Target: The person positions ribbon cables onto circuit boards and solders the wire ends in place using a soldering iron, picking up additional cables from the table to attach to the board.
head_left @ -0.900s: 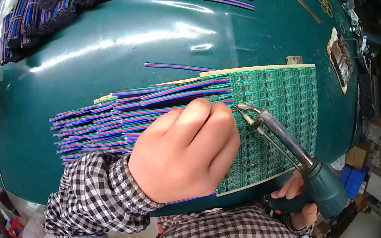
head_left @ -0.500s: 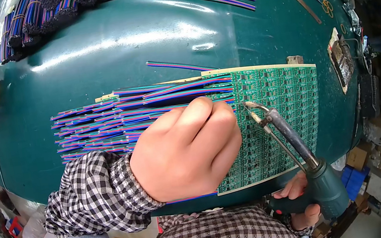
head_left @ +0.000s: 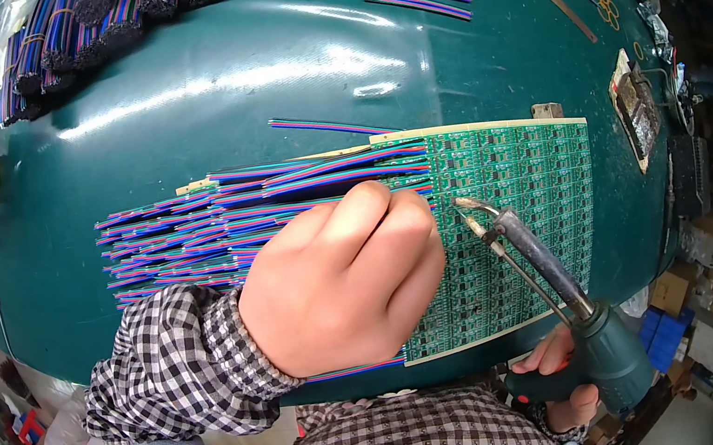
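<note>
I see my left hand (head_left: 344, 286) closed into a loose fist over the flat green panel of small printed circuit boards (head_left: 517, 224). The fingers curl down and press on the thin multicoloured ribbon wires (head_left: 278, 203) where they meet the left edge of the panel; whether a single wire is pinched under the fingertips I cannot tell, the knuckles hide it. My right hand (head_left: 562, 377) is wrapped tightly around the dark green pistol-shaped soldering iron (head_left: 569, 309), below the lower right corner of the panel, and the metal tip (head_left: 464, 204) hovers just beside the left fingers, over the panel.

I judge the wires very light and soft, easy to slide, so they must be pinned close to their bare ends. The panel is thin, stiff and a little fragile; it lies flat on the dark green table (head_left: 257, 79) and needs no lifting. The iron is heavier and hot in front, so only the handle is safe to hold.

Compared with the earlier frames, the tip has crept a little down and to the right along the panel, and the left fist sits almost where it was.
</note>
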A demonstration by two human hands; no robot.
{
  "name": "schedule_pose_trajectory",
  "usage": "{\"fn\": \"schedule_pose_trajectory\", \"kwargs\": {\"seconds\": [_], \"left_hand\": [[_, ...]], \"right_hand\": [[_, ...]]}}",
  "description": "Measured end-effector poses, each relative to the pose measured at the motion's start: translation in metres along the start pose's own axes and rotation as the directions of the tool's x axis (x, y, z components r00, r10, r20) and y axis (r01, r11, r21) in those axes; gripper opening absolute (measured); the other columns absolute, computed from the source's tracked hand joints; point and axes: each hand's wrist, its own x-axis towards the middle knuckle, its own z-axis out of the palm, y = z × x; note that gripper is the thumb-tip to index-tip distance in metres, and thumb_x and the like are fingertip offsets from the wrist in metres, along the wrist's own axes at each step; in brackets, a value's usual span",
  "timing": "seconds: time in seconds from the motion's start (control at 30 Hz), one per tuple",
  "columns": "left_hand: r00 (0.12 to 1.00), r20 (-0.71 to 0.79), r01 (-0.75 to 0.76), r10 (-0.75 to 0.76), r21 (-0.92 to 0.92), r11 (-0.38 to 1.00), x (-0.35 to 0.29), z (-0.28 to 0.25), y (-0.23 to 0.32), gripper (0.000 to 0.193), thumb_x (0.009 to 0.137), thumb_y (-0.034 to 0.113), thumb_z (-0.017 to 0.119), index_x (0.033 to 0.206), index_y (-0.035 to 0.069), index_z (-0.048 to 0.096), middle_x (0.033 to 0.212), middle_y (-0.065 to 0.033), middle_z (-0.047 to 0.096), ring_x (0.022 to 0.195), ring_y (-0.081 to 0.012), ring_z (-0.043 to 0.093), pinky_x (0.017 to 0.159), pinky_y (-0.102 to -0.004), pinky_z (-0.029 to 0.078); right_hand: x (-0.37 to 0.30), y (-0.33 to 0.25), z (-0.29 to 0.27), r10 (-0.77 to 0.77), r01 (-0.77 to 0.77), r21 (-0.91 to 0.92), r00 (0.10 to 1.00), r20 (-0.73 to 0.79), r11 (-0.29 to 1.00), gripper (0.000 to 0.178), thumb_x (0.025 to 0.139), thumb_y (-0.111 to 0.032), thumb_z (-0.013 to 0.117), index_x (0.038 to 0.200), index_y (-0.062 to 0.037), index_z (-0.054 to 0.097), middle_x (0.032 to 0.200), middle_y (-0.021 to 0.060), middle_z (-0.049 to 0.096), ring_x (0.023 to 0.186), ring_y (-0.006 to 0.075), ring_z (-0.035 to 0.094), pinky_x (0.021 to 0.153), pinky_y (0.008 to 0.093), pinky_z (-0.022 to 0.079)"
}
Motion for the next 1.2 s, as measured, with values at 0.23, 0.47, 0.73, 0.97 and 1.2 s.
{"fn": "schedule_pose_trajectory", "kwargs": {"seconds": [0.23, 0.47, 0.73, 0.97, 1.2], "left_hand": [[1.000, 0.016, 0.023, -0.023, -0.032, 0.999, 0.001, -0.003, -0.002, 0.032, 0.057, 0.005, 0.064, 0.087, -0.006, 0.065, 0.089, -0.0104, 0.056, 0.075, -0.0215, 0.058, 0.062, -0.0279, 0.051], [1.000, 0.003, -0.012, 0.012, -0.027, 1.000, 0.000, -0.001, -0.004, 0.033, 0.056, 0.005, 0.064, 0.087, -0.006, 0.064, 0.089, -0.0113, 0.056, 0.075, -0.0222, 0.057, 0.063, -0.0284, 0.051], [1.000, 0.014, -0.006, 0.006, -0.038, 0.999, 0.000, -0.001, -0.005, 0.032, 0.056, 0.005, 0.064, 0.086, -0.006, 0.064, 0.090, -0.0115, 0.056, 0.075, -0.0223, 0.057, 0.062, -0.0285, 0.051], [1.000, 0.014, 0.009, -0.009, -0.033, 0.999, 0.002, -0.002, -0.004, 0.032, 0.055, 0.004, 0.065, 0.086, -0.005, 0.064, 0.088, -0.0108, 0.056, 0.074, -0.0217, 0.058, 0.061, -0.0280, 0.051], [1.000, -0.006, -0.017, 0.016, -0.022, 1.000, 0.001, 0.001, -0.005, 0.030, 0.057, 0.003, 0.066, 0.085, -0.005, 0.064, 0.088, -0.0106, 0.056, 0.074, -0.0217, 0.058, 0.061, -0.0279, 0.051]], "right_hand": [[0.000, 0.007, 0.003, -0.006, 0.006, 0.032, 1.000, 0.011, 0.999, 0.073, 0.078, -0.051, 0.067, 0.114, 0.0084, 0.042, 0.084, 0.0103, 0.053, 0.078, 0.0233, 0.059, 0.073, 0.0414, 0.059], [-0.010, 0.024, -0.015, -0.042, 0.043, 0.056, 0.999, -0.027, 0.997, 0.085, 0.079, -0.051, 0.066, 0.126, 0.0107, 0.032, 0.086, 0.0098, 0.054, 0.080, 0.0240, 0.059, 0.075, 0.0445, 0.058], [-0.001, 0.014, -0.003, -0.009, 0.008, 0.040, 1.000, 0.020, 0.999, 0.076, 0.079, -0.051, 0.067, 0.117, 0.0094, 0.040, 0.086, 0.0101, 0.054, 0.081, 0.0241, 0.059, 0.074, 0.0452, 0.057], [-0.007, 0.025, -0.015, -0.027, 0.027, 0.053, 1.000, 0.001, 0.998, 0.079, 0.078, -0.051, 0.067, 0.120, 0.0090, 0.038, 0.085, 0.0097, 0.055, 0.082, 0.0245, 0.059, 0.075, 0.0457, 0.057], [-0.007, 0.024, -0.010, -0.060, 0.069, 0.093, 0.993, -0.097, 0.993, 0.083, 0.077, -0.054, 0.066, 0.121, 0.0105, 0.038, 0.086, 0.0111, 0.054, 0.080, 0.0243, 0.060, 0.072, 0.0439, 0.058]]}}
